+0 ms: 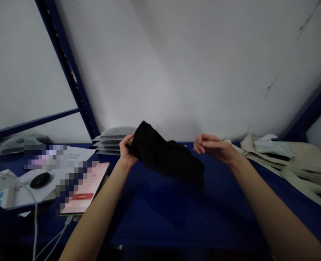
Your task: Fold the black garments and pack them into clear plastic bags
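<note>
A soft black cloth piece [166, 154] hangs in the air above the blue tabletop. Its left end is gripped by my left hand [127, 150], fingers wrapped round the edge. The far end droops down to the right, and its exact kind of item cannot be made out. To the right of the cloth, my right hand [211, 146] is raised with loosely curled fingers. Nothing shows in it, and a gap separates it from the cloth.
Stacked clear plastic pieces [110, 141] stand behind my left hand. At left lie a lit phone [88, 190] on a cable, a black mouse [40, 180] and papers [79, 155]. Beige cloth bags [307, 156] with a small packet [274, 146] lie at right. A white wall [176, 72] rises behind.
</note>
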Tool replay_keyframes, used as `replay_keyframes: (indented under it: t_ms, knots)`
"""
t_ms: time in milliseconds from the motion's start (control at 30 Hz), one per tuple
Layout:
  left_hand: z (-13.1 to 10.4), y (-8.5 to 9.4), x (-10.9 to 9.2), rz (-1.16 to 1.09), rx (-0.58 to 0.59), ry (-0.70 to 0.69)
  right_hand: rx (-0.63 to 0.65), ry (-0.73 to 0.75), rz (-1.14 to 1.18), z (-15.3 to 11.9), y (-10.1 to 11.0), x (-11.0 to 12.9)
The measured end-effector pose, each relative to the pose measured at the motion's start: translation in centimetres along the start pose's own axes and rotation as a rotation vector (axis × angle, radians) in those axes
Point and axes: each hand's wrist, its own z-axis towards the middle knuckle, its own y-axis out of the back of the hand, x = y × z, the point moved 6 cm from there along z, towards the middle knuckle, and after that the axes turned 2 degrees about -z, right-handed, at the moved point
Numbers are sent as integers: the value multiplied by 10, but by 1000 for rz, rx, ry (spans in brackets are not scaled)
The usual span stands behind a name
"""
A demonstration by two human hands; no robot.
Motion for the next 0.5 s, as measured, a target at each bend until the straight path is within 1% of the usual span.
replay_keyframes:
  t_ms: [67, 100, 167, 200, 267, 300, 333, 400, 433, 500]
  knots:
    - [4, 3, 4, 50, 39, 46, 25, -71, -59, -1, 0, -6]
    - [5, 2, 9, 106, 74, 79, 47, -101, -101, 0, -4, -10]
    - [7, 0, 21, 281, 135, 121, 145, -146, -178, 3, -20, -16]
    - [8, -1, 25, 396, 147, 117, 213, -165, -218, 4, -30, -18]
    - [7, -4, 28, 642, 151, 48, 357, -208, -322, 4, -51, -22]
    - [6, -8, 27, 748, 168, -8, 426, -234, -384, 2, -60, -24]
    - [3, -14, 26, 839, 211, -62, 494, -271, -452, 0, -67, -26]
    - [-7, -30, 27, 992, 378, -134, 593, -378, -591, -8, -76, -32]
    - [-13, -37, 31, 1062, 486, -138, 611, -435, -661, -11, -78, -34]
    - [-25, -47, 45, 1196, 704, -87, 590, -530, -793, -17, -76, -38]
